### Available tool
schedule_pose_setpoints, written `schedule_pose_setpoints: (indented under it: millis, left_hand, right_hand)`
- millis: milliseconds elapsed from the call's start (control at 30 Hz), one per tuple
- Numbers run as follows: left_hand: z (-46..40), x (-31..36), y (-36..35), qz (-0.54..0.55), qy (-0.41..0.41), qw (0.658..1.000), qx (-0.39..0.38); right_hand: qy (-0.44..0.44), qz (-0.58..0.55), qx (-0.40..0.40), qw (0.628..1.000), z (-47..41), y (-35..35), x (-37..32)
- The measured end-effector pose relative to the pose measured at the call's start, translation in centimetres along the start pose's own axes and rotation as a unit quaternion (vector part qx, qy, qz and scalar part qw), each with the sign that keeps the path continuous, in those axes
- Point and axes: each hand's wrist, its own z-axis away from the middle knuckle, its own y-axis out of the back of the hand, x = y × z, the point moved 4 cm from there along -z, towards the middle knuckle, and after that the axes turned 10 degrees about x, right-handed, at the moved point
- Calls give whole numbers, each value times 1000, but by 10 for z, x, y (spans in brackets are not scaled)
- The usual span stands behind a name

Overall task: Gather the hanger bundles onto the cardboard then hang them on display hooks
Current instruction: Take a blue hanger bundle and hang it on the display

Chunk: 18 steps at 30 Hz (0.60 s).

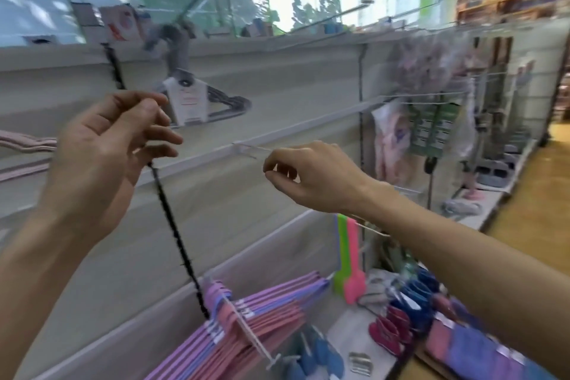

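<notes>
At the far left edge of the frame, pink hangers (27, 145) poke in at mid height, hung against the pale shelf wall (277, 86). Just right of them the left hand (101, 145) is raised with thumb and forefinger pinched together near a thin wire hook (160, 108); whether the tips actually nip the wire or merely touch it cannot be told through the blur. A black slotted upright (172, 219) runs from the upper left down behind this hand to the lower centre. Above and right of the hand a grey hanger bundle (203, 105) with a white card label hangs on a peg in the upper-left-centre. At the bottom centre a thick bundle of pink and purple hangers (246, 327) sits on a display hook (256, 336), already in place. Right of centre, the right hand (311, 176) has its fingers curled with thumb and forefinger closed on the tip of a bare white hook (249, 146) jutting from the shelf rail, seemingly steadying or setting it. No bundle is in either hand and no cardboard shows. Such bundles look light, stiff and slightly slick plastic, banded together; they would likely be best taken by the clustered hook necks or under the label band, so the stack stays square and slides onto a peg as one. Green and pink plastic paddles (347, 259) hang lower right.
</notes>
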Motion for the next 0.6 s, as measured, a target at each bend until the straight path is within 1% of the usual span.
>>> schedule_pose_setpoints:
  millis: [100,167,333,600]
  left_hand:
    - [6,-14,-64,17,16,999,-32]
    - [10,-19,-101,37,25,998,-51]
    - [25,-45,-216,85,51,990,-100]
    - [57,-87,-370,149,107,969,-164]
  right_hand:
    - [-31,30,-20,999,34,33,49]
    - [-36,54,-28,998,53,52,73]
    - [-88,107,-34,990,117,113,152]
    - [-171,168,-58,969,198,187,246]
